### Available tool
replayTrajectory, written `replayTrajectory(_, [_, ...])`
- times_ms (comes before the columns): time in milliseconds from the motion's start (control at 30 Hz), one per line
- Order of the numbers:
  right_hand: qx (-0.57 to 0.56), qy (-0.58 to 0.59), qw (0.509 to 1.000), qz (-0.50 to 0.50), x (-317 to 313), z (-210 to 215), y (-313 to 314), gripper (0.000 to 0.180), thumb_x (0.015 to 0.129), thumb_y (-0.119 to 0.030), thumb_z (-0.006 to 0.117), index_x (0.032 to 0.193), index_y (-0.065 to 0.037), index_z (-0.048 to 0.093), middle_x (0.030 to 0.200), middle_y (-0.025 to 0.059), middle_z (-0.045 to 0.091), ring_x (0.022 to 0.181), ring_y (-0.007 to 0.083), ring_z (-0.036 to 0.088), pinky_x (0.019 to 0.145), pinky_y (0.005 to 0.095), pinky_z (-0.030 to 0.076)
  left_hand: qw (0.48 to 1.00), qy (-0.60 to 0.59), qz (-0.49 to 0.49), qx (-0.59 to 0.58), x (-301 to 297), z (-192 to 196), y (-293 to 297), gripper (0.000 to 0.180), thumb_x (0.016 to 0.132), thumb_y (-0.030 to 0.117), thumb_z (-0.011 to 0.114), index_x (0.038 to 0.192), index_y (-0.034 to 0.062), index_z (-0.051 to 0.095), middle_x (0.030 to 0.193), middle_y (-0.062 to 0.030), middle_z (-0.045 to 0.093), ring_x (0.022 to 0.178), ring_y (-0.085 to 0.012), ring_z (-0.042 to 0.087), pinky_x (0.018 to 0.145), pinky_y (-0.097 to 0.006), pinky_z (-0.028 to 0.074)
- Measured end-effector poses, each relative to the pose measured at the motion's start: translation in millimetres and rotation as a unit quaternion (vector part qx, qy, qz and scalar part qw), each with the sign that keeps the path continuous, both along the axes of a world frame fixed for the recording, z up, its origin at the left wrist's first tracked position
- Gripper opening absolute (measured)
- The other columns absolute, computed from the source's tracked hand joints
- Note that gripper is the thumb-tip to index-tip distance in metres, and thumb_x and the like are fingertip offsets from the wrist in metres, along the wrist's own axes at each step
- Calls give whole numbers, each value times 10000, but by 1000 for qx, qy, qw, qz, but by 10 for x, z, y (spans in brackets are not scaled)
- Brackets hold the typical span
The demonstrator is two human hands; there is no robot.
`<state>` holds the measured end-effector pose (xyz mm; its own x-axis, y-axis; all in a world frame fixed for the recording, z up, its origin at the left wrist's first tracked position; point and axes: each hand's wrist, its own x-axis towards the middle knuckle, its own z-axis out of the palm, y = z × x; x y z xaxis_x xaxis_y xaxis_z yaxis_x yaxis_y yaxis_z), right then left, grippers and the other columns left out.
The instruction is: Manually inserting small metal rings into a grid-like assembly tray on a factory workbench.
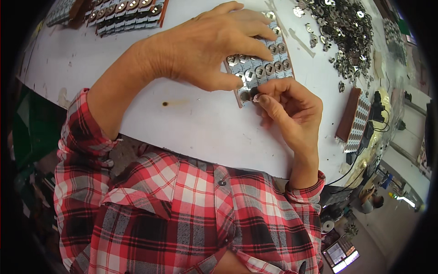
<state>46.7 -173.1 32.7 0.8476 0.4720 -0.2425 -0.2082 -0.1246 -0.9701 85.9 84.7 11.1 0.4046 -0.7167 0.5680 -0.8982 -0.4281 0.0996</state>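
A pale panel of small circuit boards [266, 78] lies on the white table, with round metal battery-holder clips set in rows across it. My left hand [210, 48] spreads over its left and upper part, fingers apart and thumb near the left edge, hiding several rows. At the panel's near corner, my right hand [296, 112] pinches a small shiny metal clip [257, 97] between thumb and forefinger. Right beside the clip are dark round spots on the panel. Part of the clip is covered by my fingertips.
Loose metal clips [349, 39] form a heap at the far right. Stacked panels [127, 18] stand at the far left, and another stack [356, 121] sits at the right beside black cables [378, 112]. The table's near edge runs along my body. Another person [368, 201] is in the background.
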Motion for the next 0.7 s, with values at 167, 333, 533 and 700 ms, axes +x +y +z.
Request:
replayTrajectory(167, [-66,-102,992,23,-67,-51,18,131,918,66,717,1040,53,673,870,26,688,721,55,621,606,189,474,964,257,-19,-66,9,54,-42,542,797,252,797,1272,43,642,1409,-242,535,1422,-449,423,1139,-656,306])
replayTrajectory(333, [-167,-214,960,76,-110,-14,59,94,905,60,734,975,25,680,862,-10,662,727,34,582,633,180,434,966,250,-20,-70,-4,-8,-24,527,802,257,798,1253,30,646,1397,-244,538,1404,-447,436,1130,-629,319])
replayTrajectory(533, [-133,-134,982,28,-81,-32,-6,121,884,105,715,983,37,701,867,0,665,731,42,585,641,184,442,974,213,-13,-79,-13,-34,-38,500,798,250,798,1224,25,662,1376,-245,552,1370,-432,465,1116,-590,337])
replayTrajectory(700, [-152,-209,963,71,-60,-31,2,145,878,130,703,1001,55,719,902,32,686,771,62,621,671,195,474,966,236,-22,-99,-15,-30,-34,512,790,248,805,1222,13,663,1369,-248,555,1373,-429,461,1124,-575,334])
